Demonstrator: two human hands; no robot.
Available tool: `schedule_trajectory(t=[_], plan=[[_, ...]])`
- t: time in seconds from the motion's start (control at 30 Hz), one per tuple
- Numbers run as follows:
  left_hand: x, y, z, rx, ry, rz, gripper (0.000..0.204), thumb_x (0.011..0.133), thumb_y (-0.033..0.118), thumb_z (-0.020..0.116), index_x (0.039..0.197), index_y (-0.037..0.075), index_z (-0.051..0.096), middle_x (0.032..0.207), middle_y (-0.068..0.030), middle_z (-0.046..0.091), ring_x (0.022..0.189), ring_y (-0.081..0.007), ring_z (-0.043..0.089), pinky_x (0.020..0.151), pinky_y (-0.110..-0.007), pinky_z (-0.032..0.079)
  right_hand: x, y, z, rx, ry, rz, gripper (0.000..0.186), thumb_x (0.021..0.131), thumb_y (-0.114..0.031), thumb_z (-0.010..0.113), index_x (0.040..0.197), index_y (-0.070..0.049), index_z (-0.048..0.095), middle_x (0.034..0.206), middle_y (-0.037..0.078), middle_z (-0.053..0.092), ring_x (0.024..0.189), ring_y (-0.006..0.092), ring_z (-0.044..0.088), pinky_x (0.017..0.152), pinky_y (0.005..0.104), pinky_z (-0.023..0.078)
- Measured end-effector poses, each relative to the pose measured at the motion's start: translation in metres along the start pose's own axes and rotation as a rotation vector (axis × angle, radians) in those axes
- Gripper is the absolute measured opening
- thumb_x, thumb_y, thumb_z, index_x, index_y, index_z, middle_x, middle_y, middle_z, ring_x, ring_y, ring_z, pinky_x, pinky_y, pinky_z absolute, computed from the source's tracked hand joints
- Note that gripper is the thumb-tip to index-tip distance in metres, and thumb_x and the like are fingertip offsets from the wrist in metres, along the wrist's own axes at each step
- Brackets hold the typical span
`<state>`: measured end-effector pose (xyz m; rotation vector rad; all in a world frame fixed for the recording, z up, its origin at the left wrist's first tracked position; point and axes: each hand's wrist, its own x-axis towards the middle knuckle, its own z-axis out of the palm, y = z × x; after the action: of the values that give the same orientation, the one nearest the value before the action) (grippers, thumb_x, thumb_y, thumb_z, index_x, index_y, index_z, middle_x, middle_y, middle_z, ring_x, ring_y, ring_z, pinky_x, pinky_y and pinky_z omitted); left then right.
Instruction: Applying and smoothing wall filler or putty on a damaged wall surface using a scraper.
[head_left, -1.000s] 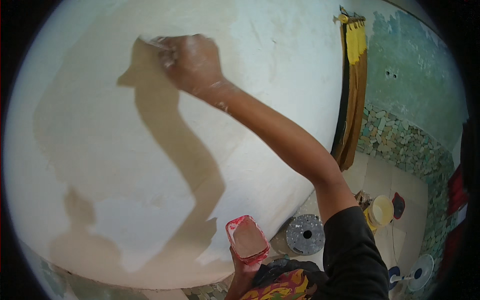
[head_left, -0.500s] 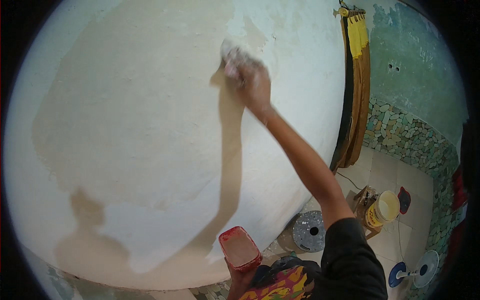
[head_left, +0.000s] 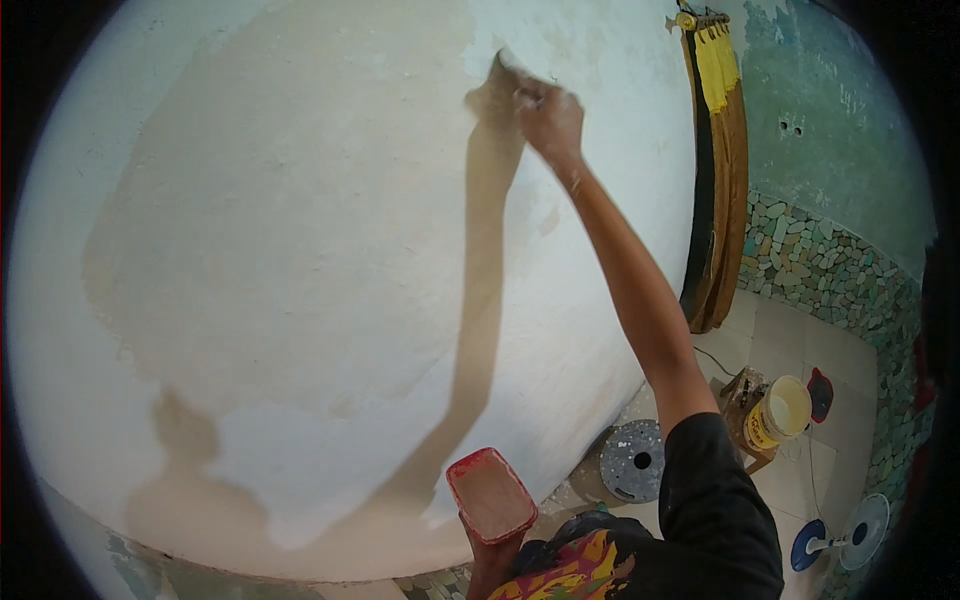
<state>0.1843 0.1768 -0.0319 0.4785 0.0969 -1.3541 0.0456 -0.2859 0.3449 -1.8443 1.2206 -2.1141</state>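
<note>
Two hands are busy here, and the fingers of the right hand (head_left: 552, 115), upper middle of the frame, are curled closed around a thin tool (head_left: 507, 62), too blurred to tell its exact shape. Its tip meets its own shadow on the pale wall (head_left: 300, 250), so it seems to touch the surface; the pinching grip probably keeps it steady at full reach, the arm being stretched nearly straight.

At the lower middle, the left hand (head_left: 492, 552) supports a red tub (head_left: 500, 534) from below, its fingers partly wrapped around the underside, though how far they close I cannot tell. The tub leans with its mouth toward the viewer, likely so the beige paste (head_left: 492, 492) inside is easy to get at, and it sits near the body, presumably for balance.

Farther out, lower right, a speckled grey disc (head_left: 620, 472) lies on the floor near the wall's foot. Beyond it, a yellow and white bucket (head_left: 762, 425) stands on a wooden stool (head_left: 764, 460), perhaps raised to spare bending. Upper right, a brown and yellow curtain (head_left: 728, 190) hangs gathered
</note>
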Motion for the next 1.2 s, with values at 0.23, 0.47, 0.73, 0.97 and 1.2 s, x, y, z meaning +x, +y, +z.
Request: schedule_trajectory(t=[0.23, 0.47, 0.73, 0.97, 1.2], plan=[[-0.001, 0.024, 0.003, 0.032, -0.073, -0.077, 0.049, 0.102, 0.049, 0.051, 0.140, 0.018, 0.054, 0.127, -0.0084, 0.064, 0.114, -0.0301, 0.064, 0.090, -0.056, 0.055, -0.089, -0.081, -0.010, 0.457, -0.350, -0.075, 0.036, 0.090, -0.012, 0.062, 0.124, -0.011, 0.074, 0.104, 0.024, 0.072, 0.094, 0.0396, 0.070, 0.087, 0.0438, 0.056], [0.003, 0.008, -0.002, 0.159, -0.071, 0.064, 0.052, 0.103, 0.049, 0.051, 0.142, 0.016, 0.054, 0.131, -0.0094, 0.065, 0.117, -0.0327, 0.065, 0.095, -0.054, 0.056, 0.053, -0.062, -0.015, 0.049, 0.078, 0.235, 0.033, 0.094, -0.038, 0.063, 0.111, -0.015, 0.079, 0.089, 0.019, 0.075, 0.080, 0.0391, 0.073, 0.076, 0.0428, 0.058], [0.014, 0.017, -0.052, 0.041, -0.015, -0.028, 0.054, 0.101, 0.052, 0.051, 0.142, 0.017, 0.055, 0.128, -0.0100, 0.067, 0.111, -0.0360, 0.066, 0.091, -0.056, 0.056, -0.040, -0.096, -0.005, 0.261, -0.201, -0.128, 0.027, 0.089, -0.026, 0.064, 0.110, -0.020, 0.080, 0.091, 0.019, 0.074, 0.084, 0.0371, 0.072, 0.080, 0.0459, 0.058], [0.019, 0.007, -0.026, -0.007, 0.031, -0.042, 0.050, 0.103, 0.050, 0.049, 0.139, 0.017, 0.057, 0.127, -0.0089, 0.067, 0.110, -0.0353, 0.066, 0.088, -0.056, 0.056, -0.001, -0.059, 0.009, 0.251, -0.032, -0.259, 0.032, 0.092, -0.011, 0.064, 0.122, -0.010, 0.074, 0.107, 0.016, 0.076, 0.090, 0.0334, 0.074, 0.084, 0.0408, 0.058], [0.010, 0.013, -0.035, 0.095, -0.157, -0.082, 0.051, 0.102, 0.051, 0.049, 0.138, 0.016, 0.057, 0.124, -0.0092, 0.068, 0.104, -0.0357, 0.067, 0.085, -0.054, 0.058, -0.081, -0.053, 0.029, 0.112, 0.110, -0.529, 0.030, 0.085, -0.005, 0.068, 0.111, -0.014, 0.079, 0.103, 0.013, 0.076, 0.106, 0.0326, 0.069, 0.096, 0.0444, 0.050]])
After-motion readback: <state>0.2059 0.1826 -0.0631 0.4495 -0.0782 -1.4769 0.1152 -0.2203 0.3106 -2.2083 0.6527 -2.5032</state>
